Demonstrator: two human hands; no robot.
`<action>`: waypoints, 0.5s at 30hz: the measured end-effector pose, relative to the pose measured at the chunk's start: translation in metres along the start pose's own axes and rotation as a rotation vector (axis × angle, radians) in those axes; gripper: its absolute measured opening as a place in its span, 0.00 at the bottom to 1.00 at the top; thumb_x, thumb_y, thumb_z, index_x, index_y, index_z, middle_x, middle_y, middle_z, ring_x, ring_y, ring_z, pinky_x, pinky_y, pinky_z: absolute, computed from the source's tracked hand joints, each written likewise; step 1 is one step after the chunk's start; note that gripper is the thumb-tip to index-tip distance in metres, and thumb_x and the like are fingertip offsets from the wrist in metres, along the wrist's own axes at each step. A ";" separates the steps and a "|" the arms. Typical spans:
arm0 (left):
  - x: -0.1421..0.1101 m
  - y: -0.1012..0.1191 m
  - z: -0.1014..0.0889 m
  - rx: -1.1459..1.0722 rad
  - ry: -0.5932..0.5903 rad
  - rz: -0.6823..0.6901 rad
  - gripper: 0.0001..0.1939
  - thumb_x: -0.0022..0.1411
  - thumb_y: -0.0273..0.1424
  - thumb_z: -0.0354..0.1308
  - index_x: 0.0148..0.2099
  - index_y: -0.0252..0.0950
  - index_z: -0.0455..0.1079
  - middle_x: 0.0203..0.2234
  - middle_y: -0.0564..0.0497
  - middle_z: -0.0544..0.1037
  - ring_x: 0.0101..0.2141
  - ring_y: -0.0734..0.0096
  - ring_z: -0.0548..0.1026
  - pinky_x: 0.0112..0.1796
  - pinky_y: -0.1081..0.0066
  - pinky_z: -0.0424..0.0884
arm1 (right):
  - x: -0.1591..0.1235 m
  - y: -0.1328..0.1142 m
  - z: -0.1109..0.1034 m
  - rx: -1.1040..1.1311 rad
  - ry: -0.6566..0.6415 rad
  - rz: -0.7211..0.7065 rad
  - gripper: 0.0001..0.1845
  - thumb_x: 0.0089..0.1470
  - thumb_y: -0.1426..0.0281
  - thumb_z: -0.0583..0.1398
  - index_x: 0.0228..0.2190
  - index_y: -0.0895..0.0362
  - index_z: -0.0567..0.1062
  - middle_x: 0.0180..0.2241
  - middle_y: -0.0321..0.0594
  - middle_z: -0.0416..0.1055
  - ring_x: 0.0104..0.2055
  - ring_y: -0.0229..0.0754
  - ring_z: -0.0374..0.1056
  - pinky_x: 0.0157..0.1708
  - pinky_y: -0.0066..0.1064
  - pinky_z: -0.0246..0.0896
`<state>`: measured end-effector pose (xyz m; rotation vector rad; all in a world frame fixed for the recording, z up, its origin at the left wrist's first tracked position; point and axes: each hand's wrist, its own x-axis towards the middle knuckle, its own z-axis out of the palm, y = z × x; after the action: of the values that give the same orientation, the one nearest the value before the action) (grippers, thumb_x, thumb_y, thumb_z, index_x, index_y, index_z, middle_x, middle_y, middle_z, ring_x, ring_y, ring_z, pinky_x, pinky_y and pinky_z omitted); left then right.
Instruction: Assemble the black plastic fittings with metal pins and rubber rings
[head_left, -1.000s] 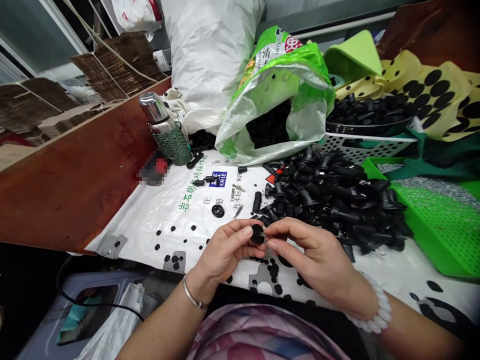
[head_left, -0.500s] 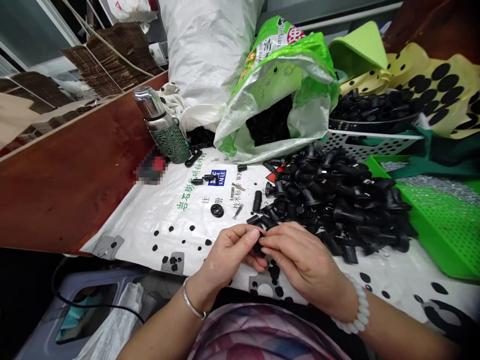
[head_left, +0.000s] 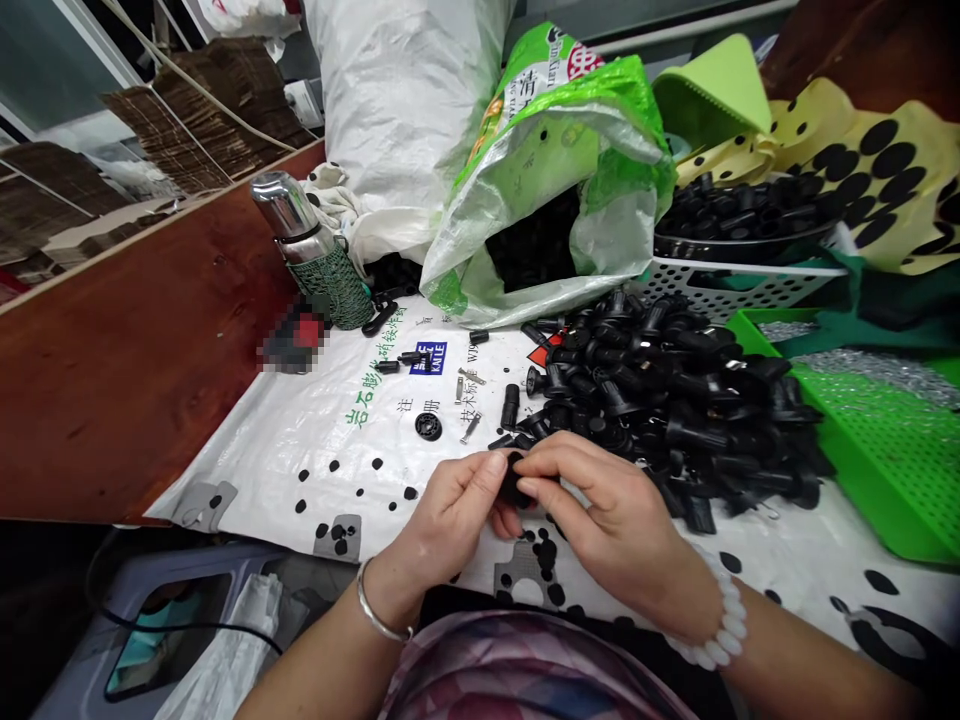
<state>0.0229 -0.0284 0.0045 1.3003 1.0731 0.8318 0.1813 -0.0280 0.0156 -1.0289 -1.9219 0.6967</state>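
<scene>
A small round black plastic part (head_left: 512, 484) is gripped between the thumb and fingers of my left hand (head_left: 454, 515). The thumb and forefinger of my right hand (head_left: 611, 525) are pinched against its right side, and their tips partly cover it. Whether a small metal piece sits between those fingertips is hidden. Just beyond my hands lies a large heap of black plastic sockets (head_left: 675, 400). Left of the heap are a single black cylinder (head_left: 511, 407), a small metal clip (head_left: 471, 429) and a round black disc (head_left: 428, 426), all on the white printed sheet (head_left: 300, 440).
An open green and white bag (head_left: 555, 270) with black pieces inside stands behind the heap. At right are a green perforated tray (head_left: 870, 480) and a white basket (head_left: 739, 285) under a bowl of black parts (head_left: 750, 215). A thermos (head_left: 315, 255) stands beside the wooden board (head_left: 150, 360).
A thin metal piece showed between my right fingertips and the black part a second ago; it no longer shows. My right fingers closed in on the part, and the view shifted slightly.
</scene>
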 end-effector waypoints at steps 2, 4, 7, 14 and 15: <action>-0.001 0.002 -0.006 -0.053 -0.088 0.070 0.20 0.63 0.40 0.45 0.43 0.30 0.70 0.21 0.48 0.75 0.25 0.71 0.73 0.30 0.72 0.70 | 0.003 -0.003 -0.006 0.017 0.024 -0.001 0.07 0.54 0.77 0.54 0.30 0.57 0.72 0.28 0.38 0.69 0.32 0.37 0.66 0.32 0.29 0.62; -0.002 0.002 -0.010 -0.039 -0.122 0.118 0.19 0.63 0.36 0.48 0.52 0.32 0.65 0.26 0.48 0.76 0.28 0.71 0.73 0.34 0.71 0.70 | 0.005 -0.004 -0.010 0.041 0.021 0.019 0.07 0.54 0.77 0.55 0.30 0.57 0.72 0.28 0.37 0.69 0.31 0.36 0.66 0.32 0.26 0.62; -0.003 0.000 -0.012 0.081 -0.086 0.159 0.19 0.61 0.30 0.51 0.55 0.35 0.63 0.35 0.46 0.75 0.30 0.72 0.73 0.35 0.72 0.70 | 0.007 -0.003 -0.010 0.058 -0.002 0.053 0.07 0.53 0.77 0.55 0.28 0.57 0.72 0.28 0.36 0.69 0.30 0.35 0.66 0.30 0.25 0.62; -0.001 0.004 -0.016 0.269 -0.215 0.135 0.12 0.63 0.28 0.46 0.40 0.32 0.70 0.24 0.51 0.72 0.24 0.76 0.69 0.27 0.78 0.66 | 0.005 -0.001 -0.007 -0.041 -0.114 -0.102 0.09 0.54 0.79 0.53 0.29 0.57 0.71 0.27 0.39 0.69 0.30 0.37 0.65 0.31 0.29 0.63; -0.002 0.005 -0.018 0.295 -0.230 0.143 0.12 0.64 0.29 0.45 0.38 0.32 0.70 0.23 0.52 0.72 0.23 0.76 0.69 0.27 0.79 0.66 | 0.004 -0.001 -0.007 -0.062 -0.122 -0.136 0.09 0.54 0.79 0.52 0.30 0.57 0.70 0.27 0.40 0.69 0.30 0.38 0.65 0.31 0.30 0.63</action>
<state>0.0061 -0.0239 0.0107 1.6935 0.9511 0.6240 0.1850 -0.0242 0.0217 -0.9010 -2.1088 0.6384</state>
